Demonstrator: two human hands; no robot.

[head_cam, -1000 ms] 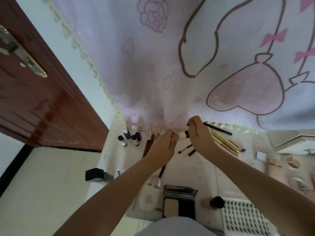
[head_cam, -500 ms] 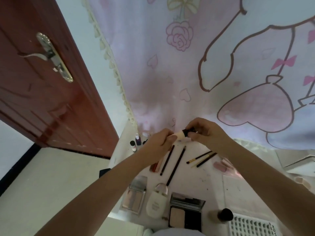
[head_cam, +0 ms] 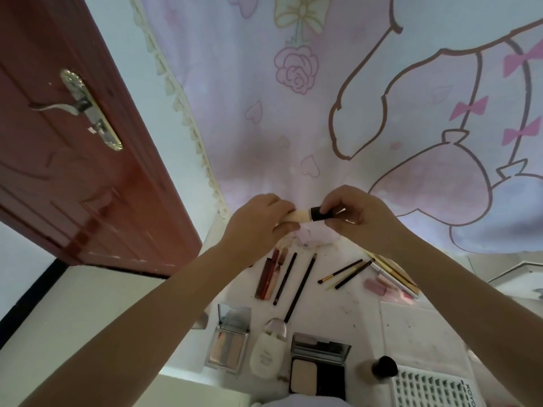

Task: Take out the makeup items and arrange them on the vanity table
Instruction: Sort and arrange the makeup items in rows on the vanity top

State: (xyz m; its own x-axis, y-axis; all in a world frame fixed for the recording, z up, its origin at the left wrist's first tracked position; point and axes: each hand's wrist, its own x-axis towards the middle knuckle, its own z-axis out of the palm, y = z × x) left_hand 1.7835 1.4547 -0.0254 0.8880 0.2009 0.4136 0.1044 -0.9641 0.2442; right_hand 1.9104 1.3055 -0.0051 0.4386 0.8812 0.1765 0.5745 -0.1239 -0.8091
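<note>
I see cream-bristled black-handled makeup brush (head_cam: pixel 305 215) held level above white worktop (head_cam: pixel 338 312), at 12 o'clock. My left hand (head_cam: pixel 258 227) pinches bristle end; right hand (head_cam: pixel 357 217) grips black handle. Below at 6 o'clock: open black powder compact (head_cam: pixel 318 366), silver mirrored palette (head_cam: pixel 230 342), thin dark pencils (head_cam: pixel 299 287).

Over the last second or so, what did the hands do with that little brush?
Both hands lifted the brush off the table, up in front of the curtain. The right hand went from a fist round its handle to a fingertip hold on the black end; the left hand kept pinching the pale bristles. The items laid on the table did not move.
</note>
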